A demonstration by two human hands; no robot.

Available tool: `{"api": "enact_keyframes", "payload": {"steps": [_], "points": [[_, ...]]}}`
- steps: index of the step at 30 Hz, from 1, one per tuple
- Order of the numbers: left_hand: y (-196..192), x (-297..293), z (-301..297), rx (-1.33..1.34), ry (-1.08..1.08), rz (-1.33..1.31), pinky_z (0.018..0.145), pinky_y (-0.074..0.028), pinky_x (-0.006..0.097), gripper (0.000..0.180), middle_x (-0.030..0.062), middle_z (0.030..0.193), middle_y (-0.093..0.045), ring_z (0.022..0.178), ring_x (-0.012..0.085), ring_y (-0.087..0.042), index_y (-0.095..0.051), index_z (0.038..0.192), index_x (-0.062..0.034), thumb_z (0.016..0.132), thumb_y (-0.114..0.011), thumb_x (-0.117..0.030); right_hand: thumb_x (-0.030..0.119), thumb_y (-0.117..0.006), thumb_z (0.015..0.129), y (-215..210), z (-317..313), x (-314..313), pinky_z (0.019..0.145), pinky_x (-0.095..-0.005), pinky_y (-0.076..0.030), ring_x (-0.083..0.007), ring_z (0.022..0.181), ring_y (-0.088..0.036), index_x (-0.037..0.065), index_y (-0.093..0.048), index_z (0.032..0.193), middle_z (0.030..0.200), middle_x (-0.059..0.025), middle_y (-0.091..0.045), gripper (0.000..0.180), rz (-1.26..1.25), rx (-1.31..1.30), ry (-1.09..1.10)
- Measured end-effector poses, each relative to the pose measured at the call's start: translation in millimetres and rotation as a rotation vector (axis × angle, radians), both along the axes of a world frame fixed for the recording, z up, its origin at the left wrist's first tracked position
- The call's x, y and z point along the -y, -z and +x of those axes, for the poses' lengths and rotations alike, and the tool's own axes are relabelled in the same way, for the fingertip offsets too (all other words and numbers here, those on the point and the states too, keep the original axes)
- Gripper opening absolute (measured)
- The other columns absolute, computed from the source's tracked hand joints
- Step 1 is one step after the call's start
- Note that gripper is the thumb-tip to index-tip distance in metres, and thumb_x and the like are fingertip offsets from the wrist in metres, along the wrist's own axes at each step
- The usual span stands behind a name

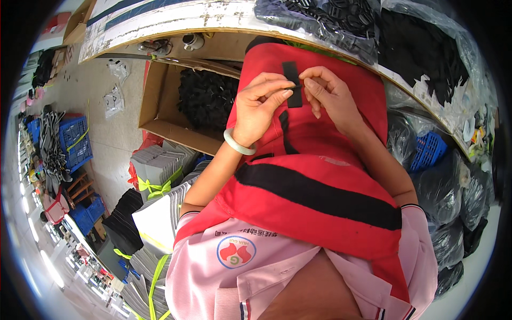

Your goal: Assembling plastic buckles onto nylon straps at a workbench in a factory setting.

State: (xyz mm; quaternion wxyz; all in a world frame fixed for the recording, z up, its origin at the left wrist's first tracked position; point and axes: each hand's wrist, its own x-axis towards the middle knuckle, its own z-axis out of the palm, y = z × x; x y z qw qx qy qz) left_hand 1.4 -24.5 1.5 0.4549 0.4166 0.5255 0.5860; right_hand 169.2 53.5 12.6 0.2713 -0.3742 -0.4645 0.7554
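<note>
Over the red apron on my lap, a flat black strap runs lengthwise between my hands. My left hand, a pale bangle at its wrist, pinches a short dark part of the strap between thumb and fingers. Close on the other side is my right hand, its thumb and index finger drawn together at the strap's edge and its other fingers curled. Whatever sits in that right pinch is too small to make out.
An open cardboard box of black pieces stands left of my lap. Bundled grey sheets lie nearer. Ahead is a worn white tabletop with a plastic bag of black parts. Filled bags and a blue basket crowd the right.
</note>
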Motion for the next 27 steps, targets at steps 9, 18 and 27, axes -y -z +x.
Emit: {"api": "enact_keyframes", "payload": {"steps": [9, 18, 27], "points": [[1, 10, 0, 0.007, 0.129, 0.002, 0.069, -0.046, 0.02, 0.018, 0.0035, 0.101, -0.056, 0.083, 0.0091, -0.056, -0.072, 0.095, -0.0008, 0.081, -0.066, 0.009, 0.014, -0.061, 0.093, 8, 8, -11, 0.06, -0.0193, -0.045, -0.0051, 0.066, -0.053, 0.002, -0.063, 0.094, 0.079, -0.0012, -0.059, 0.012, 0.487, 0.221, -0.092], [-10, 19, -14, 0.032, 0.196, -0.027, 0.07, -0.047, 0.022, 0.017, 0.0046, 0.1, -0.056, 0.082, 0.0109, -0.057, -0.069, 0.095, 0.0013, 0.082, -0.063, 0.01, 0.007, -0.064, 0.09, 9, -10, -2, 0.065, -0.0212, -0.048, -0.0061, 0.072, -0.058, 0.003, -0.055, 0.094, 0.083, -0.002, -0.062, 0.01, 0.221, 0.079, 0.036], [-21, 82, -115, -0.794, 0.1, -0.605, 0.066, -0.048, 0.026, 0.025, 0.0069, 0.094, -0.064, 0.077, 0.0133, -0.061, -0.066, 0.105, 0.0025, 0.081, -0.068, 0.0, 0.016, -0.063, 0.092, 47, -22, 14, 0.059, -0.0242, -0.049, -0.0093, 0.068, -0.06, 0.0, -0.054, 0.105, 0.082, -0.0065, -0.064, 0.022, 0.043, 0.048, -0.348]]}}
